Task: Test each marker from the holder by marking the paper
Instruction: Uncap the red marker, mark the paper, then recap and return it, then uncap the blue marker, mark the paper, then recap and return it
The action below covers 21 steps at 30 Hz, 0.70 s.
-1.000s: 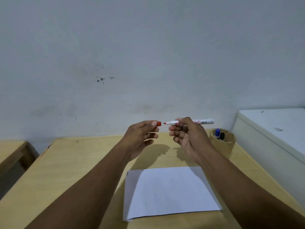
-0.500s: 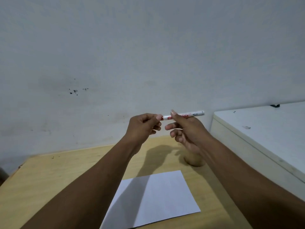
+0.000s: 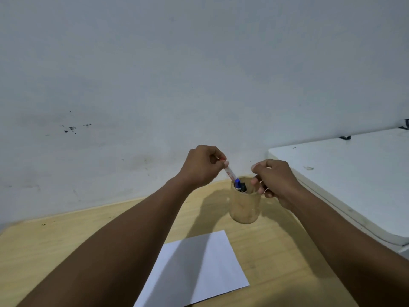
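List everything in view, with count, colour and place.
red marker: one, white barrel with red print, slanting into the holder from the left hand
blue-capped marker: one, in the holder
black-capped marker: one, in the holder beside the blue one
holder: one, tan, on the table behind the paper
paper: one sheet, white, near table edge
table: one, light wood
white unit: one, right of the table
left hand: pinching the red marker
right hand: beside the holder's rim
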Motion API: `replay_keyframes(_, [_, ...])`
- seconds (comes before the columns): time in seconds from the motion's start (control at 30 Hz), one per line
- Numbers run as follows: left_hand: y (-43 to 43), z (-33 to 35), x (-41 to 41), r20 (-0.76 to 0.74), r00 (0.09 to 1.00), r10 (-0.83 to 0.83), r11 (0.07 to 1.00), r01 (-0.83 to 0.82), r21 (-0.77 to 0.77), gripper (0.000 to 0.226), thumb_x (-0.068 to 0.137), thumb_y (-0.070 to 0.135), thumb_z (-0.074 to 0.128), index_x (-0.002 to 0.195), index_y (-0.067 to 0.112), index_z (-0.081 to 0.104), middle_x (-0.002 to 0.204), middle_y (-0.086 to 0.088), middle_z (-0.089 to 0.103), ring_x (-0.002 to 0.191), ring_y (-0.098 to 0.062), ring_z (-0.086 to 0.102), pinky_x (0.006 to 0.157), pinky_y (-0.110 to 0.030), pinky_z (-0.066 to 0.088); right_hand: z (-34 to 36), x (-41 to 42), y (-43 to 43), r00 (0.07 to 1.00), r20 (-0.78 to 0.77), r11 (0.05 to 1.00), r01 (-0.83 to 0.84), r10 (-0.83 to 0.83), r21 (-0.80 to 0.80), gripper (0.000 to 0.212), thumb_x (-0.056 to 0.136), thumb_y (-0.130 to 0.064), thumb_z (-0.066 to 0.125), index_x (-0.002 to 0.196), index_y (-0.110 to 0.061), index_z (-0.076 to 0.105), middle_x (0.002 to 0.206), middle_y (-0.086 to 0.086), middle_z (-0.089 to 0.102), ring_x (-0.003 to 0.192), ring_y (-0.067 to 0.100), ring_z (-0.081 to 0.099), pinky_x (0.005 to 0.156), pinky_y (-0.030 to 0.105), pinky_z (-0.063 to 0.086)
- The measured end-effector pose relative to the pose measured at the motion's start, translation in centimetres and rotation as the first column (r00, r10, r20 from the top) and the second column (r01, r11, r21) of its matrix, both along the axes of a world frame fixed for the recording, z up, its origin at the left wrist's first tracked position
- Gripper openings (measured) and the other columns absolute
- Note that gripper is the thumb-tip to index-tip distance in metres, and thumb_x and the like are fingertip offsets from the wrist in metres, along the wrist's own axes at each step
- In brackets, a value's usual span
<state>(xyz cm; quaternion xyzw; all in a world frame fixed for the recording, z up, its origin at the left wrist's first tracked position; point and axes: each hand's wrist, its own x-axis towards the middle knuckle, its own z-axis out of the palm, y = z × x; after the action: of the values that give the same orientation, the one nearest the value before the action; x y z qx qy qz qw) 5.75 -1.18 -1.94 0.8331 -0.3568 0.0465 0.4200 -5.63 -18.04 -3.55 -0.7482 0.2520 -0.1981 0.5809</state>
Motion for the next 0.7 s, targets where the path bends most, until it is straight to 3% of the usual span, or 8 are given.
replay_keyframes(0.1, [-0.9,-0.5,-0.6,-0.032,0.996,-0.084,0.983,0.089,0.158,0.023,0.089,0.030,0.074,0.109,0.019,0.076,0.078,0.000,0.075,0.074,-0.012,0.065,0.064,-0.019,0.044,-1.0,0.0,-0.3,1.000,-0.013,1.000,-0.005,0.005,-0.023,0.013,0.093,-0.011,0.058,0.097,-0.007,0.069,0.064,0.008,0.072,0.037,0.015,0.053,0.037,0.020,0.033])
replay_keyframes(0.17, [-1.1,-0.6,-0.9,-0.039,0.991,-0.124,0.969,0.130,0.208,0.029,0.089,0.027,0.071,0.118,0.024,0.073,0.086,-0.004,0.076,0.081,-0.016,0.067,0.067,-0.018,0.043,-1.4,0.0,-0.5,1.000,-0.016,1.000,0.000,0.000,-0.026,0.014,0.093,-0.010,0.056,0.097,-0.007,0.069,0.064,0.008,0.073,0.038,0.015,0.053,0.037,0.020,0.033])
replay_keyframes(0.3, [-0.9,-0.4,-1.2,0.024,0.975,-0.220,0.919,0.199,0.341,0.029,0.086,0.029,0.073,0.115,0.030,0.077,0.094,0.013,0.064,0.093,-0.013,0.057,0.079,-0.028,0.049,-1.8,0.0,-0.6,1.000,0.003,1.000,0.004,-0.004,0.016,0.016,0.093,-0.009,0.055,0.099,-0.006,0.069,0.066,0.010,0.072,0.038,0.015,0.051,0.038,0.019,0.031])
replay_keyframes(0.37, [-1.1,-0.6,-1.4,0.101,0.969,-0.226,0.904,0.171,0.392,0.028,0.085,0.033,0.077,0.113,0.034,0.078,0.095,0.012,0.051,0.099,-0.014,0.050,0.085,-0.035,0.052,-1.9,0.0,-0.6,1.000,0.012,0.999,0.005,-0.006,0.039,0.016,0.093,-0.008,0.055,0.100,-0.006,0.070,0.066,0.011,0.071,0.039,0.015,0.050,0.038,0.019,0.031])
replay_keyframes(0.53, [-2.1,-1.1,-1.8,0.198,0.962,-0.186,0.933,0.110,0.342,0.019,0.085,0.034,0.076,0.104,0.029,0.080,0.100,0.001,0.047,0.103,-0.017,0.050,0.085,-0.042,0.054,-2.0,-0.3,-0.6,1.000,0.024,0.996,0.010,-0.012,0.084,0.016,0.093,-0.009,0.056,0.101,-0.007,0.070,0.069,0.012,0.071,0.041,0.015,0.050,0.038,0.020,0.031])
replay_keyframes(0.7, [-1.9,0.2,-1.9,0.153,0.984,-0.095,0.989,0.076,0.130,0.017,0.089,0.033,0.071,0.098,0.022,0.079,0.098,-0.003,0.065,0.085,-0.014,0.056,0.074,-0.029,0.045,-1.5,-0.7,-0.3,0.995,0.087,0.992,0.028,-0.039,0.126,0.016,0.095,-0.010,0.055,0.102,-0.009,0.070,0.069,0.010,0.068,0.040,0.013,0.049,0.038,0.021,0.031])
